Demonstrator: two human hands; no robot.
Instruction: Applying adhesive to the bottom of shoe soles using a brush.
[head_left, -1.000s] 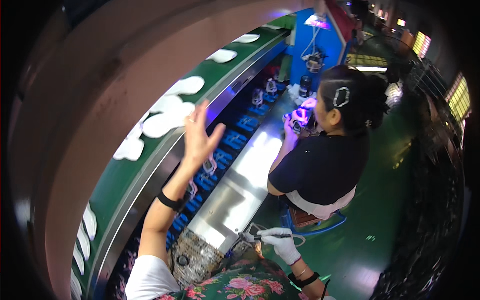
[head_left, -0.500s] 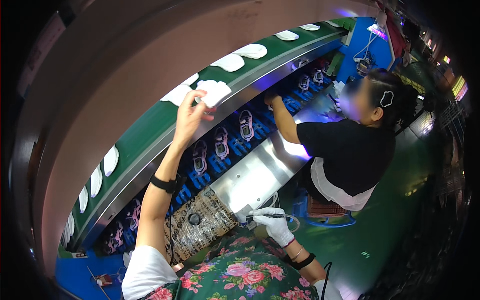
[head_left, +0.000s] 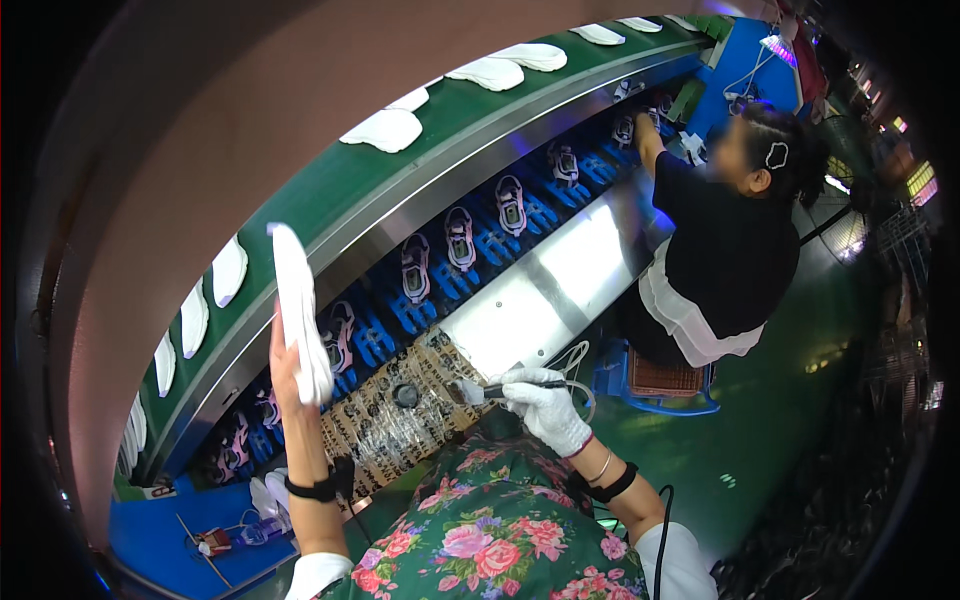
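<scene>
My bare left hand [head_left: 285, 372] holds a white shoe sole [head_left: 297, 310] upright, its long face turned sideways over the edge of the green belt. The thumb and fingers are partly hidden behind the sole. In a white knitted glove, my right hand [head_left: 548, 412] is closed around the dark handle of a flat brush [head_left: 490, 391]. The brush head points left, over a tape-wrapped board [head_left: 385, 440] with a round black knob [head_left: 405, 396]. A pale cable or tube [head_left: 585, 375] loops behind the glove.
More white soles [head_left: 385, 130] lie along the green conveyor belt [head_left: 300, 215]. Below it, pink-and-white shoe uppers [head_left: 460, 240] sit in a row on blue holders. A metal worktop [head_left: 510, 310] runs toward a co-worker [head_left: 725, 240] at right, beside a stool [head_left: 665, 375].
My left hand has come down and left, and the sole it holds has turned upright. The right hand's brush has shifted slightly left. The co-worker's arm reaches farther up the line.
</scene>
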